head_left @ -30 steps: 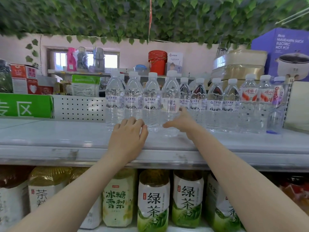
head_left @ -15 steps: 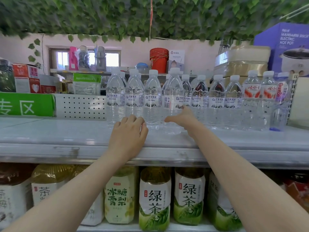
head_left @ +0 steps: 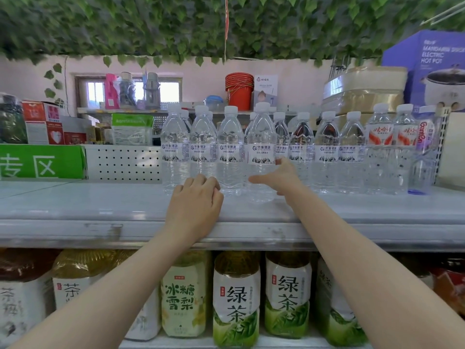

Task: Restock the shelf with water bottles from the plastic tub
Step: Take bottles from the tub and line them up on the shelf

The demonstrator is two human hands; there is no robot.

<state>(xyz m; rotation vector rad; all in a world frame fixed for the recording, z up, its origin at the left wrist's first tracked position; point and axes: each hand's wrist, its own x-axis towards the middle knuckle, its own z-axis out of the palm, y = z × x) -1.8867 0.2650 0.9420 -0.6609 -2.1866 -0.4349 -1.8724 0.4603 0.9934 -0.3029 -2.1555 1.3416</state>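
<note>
The right hand point(head_left: 279, 180) (thumb and fingers spread) touches a clear, rippled plastic bottle point(head_left: 260, 147) on the scuffed grey shelf point(head_left: 100, 210). The left hand point(head_left: 195, 205) rests there — fingers bent, pressed together.

- The water bottles point(head_left: 260, 157) looked like thin clear plastic to me, glossy, with ribbed lower halves, white labels and matt white caps.
- The shelf point(head_left: 100, 210) seemed to be painted metal, pale grey and smooth with a dull sheen, and scuffed along the front lip.
- The back panel point(head_left: 123, 162) was matt white perforated sheet.
- The tea bottles point(head_left: 236, 298) below wore shiny plastic wrap labels.
- The buckets point(head_left: 239, 91) were glossy red plastic.
- The hot pot box point(head_left: 432, 66) looked like printed cardboard.
</note>
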